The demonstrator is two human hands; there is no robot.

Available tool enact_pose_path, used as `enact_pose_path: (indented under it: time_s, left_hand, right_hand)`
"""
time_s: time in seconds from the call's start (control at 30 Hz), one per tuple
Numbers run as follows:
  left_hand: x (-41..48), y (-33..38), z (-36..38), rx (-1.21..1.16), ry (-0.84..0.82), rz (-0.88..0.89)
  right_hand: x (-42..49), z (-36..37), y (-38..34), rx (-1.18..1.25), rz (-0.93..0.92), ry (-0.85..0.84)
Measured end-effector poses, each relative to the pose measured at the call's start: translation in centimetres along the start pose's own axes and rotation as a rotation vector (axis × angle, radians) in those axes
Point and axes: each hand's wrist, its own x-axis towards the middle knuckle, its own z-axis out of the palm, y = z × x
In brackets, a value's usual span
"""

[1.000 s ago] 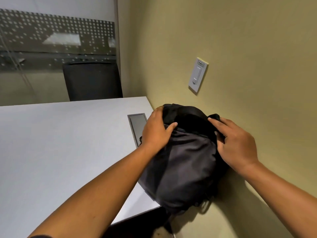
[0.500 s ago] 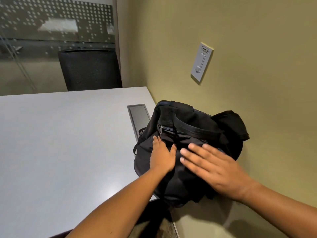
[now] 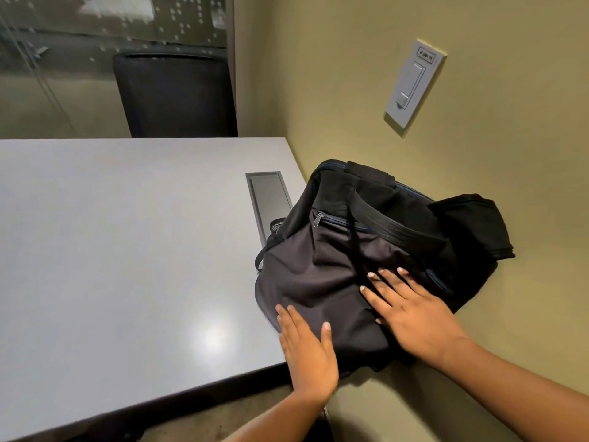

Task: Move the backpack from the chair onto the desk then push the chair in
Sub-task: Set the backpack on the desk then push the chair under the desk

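Both hands have slid back toward the person since a moment ago, and the black backpack has settled a little flatter. It now lies on the grey desk, at the desk's near right corner, pressed against the olive wall along the desk's right edge. Its long axis runs from the near edge of the desk away toward the wall, with the carry handle and top end farthest from the person, and its near end slightly overhangs the desk's near edge. The left hand rests flat on the bag's near left part by the near edge, fingers straight and close together, gripping nothing. The right hand lies flat on the middle of the bag, fingers spread wide, also gripping nothing. A long cable hatch set into the desk lies just left of the bag, partly covered by it. A black chair stands at the far edge of the desk; the chair to be pushed in is not in view, and presumably sits below and behind the hands. The bag step looks done, so both hands would need to draw back and down to reach that chair; the left hand is nearer the near edge.
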Motion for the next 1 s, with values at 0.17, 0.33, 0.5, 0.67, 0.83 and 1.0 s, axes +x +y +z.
enact_pose_path:
  time_s: [0.17, 0.33, 0.5, 0.67, 0.83, 1.0]
  left_hand:
    - [2.2, -1.1, 0.9, 0.048, -0.108, 0.039]
    - [4.8, -0.7, 0.4, 0.059, -0.192, 0.064]
    - [8.0, -0.3, -0.4, 0.137, -0.264, 0.114]
    - [7.2, -0.9, -1.0, 0.153, -0.204, 0.139]
    - [2.7, -2.5, -0.7, 0.109, -0.192, 0.166]
    - [1.8, -3.4, 0.0, 0.085, -0.251, 0.136]
  right_hand:
    - [1.0, 1.2, 0.0, 0.004, 0.023, 0.069]
    - [2.3, 1.3, -0.2, 0.001, 0.054, 0.047]
    - [3.7, 0.9, 0.1, 0.002, 0.053, -0.047]
    - [1.9, 0.3, -0.8, 0.018, -0.055, -0.037]
    - [-1.1, -0.1, -0.5, 0.017, -0.025, -0.004]
    - [-2.4, -0.3, 0.4, 0.018, 0.103, -0.002]
